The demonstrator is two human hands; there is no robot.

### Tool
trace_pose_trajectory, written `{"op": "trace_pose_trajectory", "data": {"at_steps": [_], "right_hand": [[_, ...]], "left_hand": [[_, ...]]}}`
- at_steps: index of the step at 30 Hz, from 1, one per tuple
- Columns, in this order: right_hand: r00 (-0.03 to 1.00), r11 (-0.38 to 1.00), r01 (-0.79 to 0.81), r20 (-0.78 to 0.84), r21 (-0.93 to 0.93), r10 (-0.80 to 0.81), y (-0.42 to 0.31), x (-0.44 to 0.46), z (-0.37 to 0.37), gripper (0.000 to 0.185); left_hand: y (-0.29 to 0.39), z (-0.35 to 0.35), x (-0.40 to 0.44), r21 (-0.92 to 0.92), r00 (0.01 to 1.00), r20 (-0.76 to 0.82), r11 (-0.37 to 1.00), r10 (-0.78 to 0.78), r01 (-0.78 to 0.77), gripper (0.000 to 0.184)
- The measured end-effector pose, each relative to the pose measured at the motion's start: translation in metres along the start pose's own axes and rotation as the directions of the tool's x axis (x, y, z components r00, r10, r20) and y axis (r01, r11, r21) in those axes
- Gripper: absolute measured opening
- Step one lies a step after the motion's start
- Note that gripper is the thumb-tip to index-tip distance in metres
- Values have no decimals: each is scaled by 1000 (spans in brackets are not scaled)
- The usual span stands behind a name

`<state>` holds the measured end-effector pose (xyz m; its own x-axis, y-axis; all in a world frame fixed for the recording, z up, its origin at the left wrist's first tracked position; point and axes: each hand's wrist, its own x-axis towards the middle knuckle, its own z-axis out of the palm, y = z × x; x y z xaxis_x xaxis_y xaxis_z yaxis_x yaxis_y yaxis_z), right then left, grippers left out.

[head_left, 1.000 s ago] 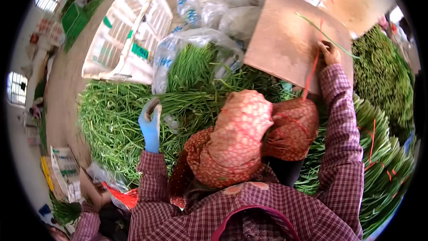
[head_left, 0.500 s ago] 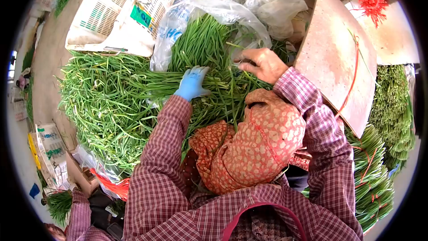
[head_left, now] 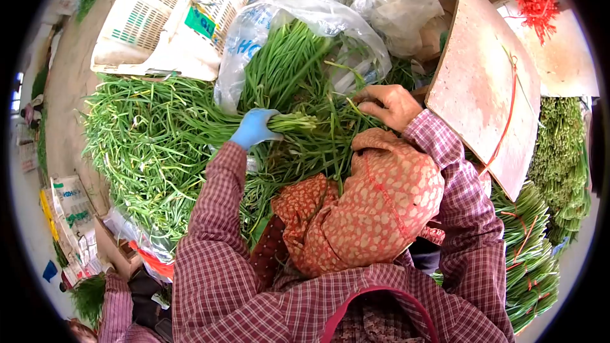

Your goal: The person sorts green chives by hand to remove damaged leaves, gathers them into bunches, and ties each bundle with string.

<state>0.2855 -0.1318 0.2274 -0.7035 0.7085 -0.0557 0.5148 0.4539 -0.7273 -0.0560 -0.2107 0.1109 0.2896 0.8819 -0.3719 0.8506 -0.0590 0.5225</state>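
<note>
My left hand (head_left: 254,128), in a blue glove, is closed around a small bunch of chives (head_left: 295,122). The cut pale ends of the bunch point right, and its leaves trail left over a heap of loose chives (head_left: 146,146). My bare right hand (head_left: 389,107) is at the heap's right side, with fingers bent and close together; whether a stalk lies between them is hidden. Just beyond my hands, a clear plastic bag (head_left: 318,9) with blue print lies open around more chives (head_left: 283,63).
White crates (head_left: 149,25) stand at the back left. A tilted board (head_left: 480,82) with a red tie on it is at right, above tied green bundles (head_left: 530,248). Red ties (head_left: 535,6) hang at far right. Another person's sleeve (head_left: 115,305) shows at lower left.
My left hand, spread flat on the chives before, has moved left and down slightly and closed on a bunch. My right hand has shifted a little right and down.
</note>
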Motion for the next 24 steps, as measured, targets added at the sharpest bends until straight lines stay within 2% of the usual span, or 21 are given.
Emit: {"op": "trace_pose_trajectory", "data": {"at_steps": [1,2,4,5,6,7,8,10,11,12,14,16,18,19,20,22,23,24], "right_hand": [[1000,1000,11,2,8,-11,-9,2,-6,28],[1000,999,4,13,-32,-4,-19,3,-14,29],[998,997,57,-2,-42,-57,-43,7,-27,31],[998,995,62,15,-83,-61,-57,10,-32,33],[996,992,89,6,-89,-89,-74,12,-37,33],[992,991,130,-3,-41,-130,-92,15,-40,34],[985,985,170,-14,6,-170,-108,18,-40,35],[973,969,225,-67,105,-219,-142,26,-41,37],[968,968,242,-88,62,-236,-162,28,-48,37],[962,967,254,-110,20,-251,-181,28,-53,36],[941,919,295,-248,261,-231,-202,33,-47,38],[931,854,336,-278,397,-237,-208,36,-45,39],[934,843,331,-273,425,-229,-213,37,-43,40],[937,793,339,-256,507,-237,-215,36,-40,42],[936,794,340,-261,504,-235,-218,36,-38,42],[935,833,345,-242,433,-261,-229,30,-39,45],[952,887,288,-207,361,-225,-235,24,-41,48],[942,860,321,-223,398,-249,-239,27,-32,49]], "left_hand": [[8,-20,-16,-132,998,-44,991,-43,37,69],[17,-41,-32,-255,984,-17,953,-175,165,67],[17,-75,-63,-360,951,-117,904,-287,229,71],[22,-91,-80,-639,975,-139,768,-171,43,64],[31,-107,-96,-836,978,-203,529,-56,-144,56],[34,-118,-106,-822,951,-309,505,-9,-262,47],[38,-128,-118,-861,953,-296,448,-58,-240,49],[71,-154,-139,-814,916,-401,448,27,-369,51],[85,-160,-147,-818,907,-420,450,-42,-358,54],[92,-165,-152,-846,907,-420,370,-22,-383,54],[105,-171,-161,-846,887,-460,286,34,-450,56],[108,-167,-162,-837,873,-488,283,0,-468,59],[110,-165,-164,-924,896,-378,-34,233,-381,58],[115,-160,-165,-926,894,-370,-175,253,-334,58],[106,-161,-164,-944,871,-329,-156,365,-292,59],[116,-153,-165,-942,922,-329,-147,203,-303,63],[122,-147,-162,-950,861,-311,-169,403,-264,69],[127,-142,-160,-949,840,-314,-174,443,-263,74]]}}
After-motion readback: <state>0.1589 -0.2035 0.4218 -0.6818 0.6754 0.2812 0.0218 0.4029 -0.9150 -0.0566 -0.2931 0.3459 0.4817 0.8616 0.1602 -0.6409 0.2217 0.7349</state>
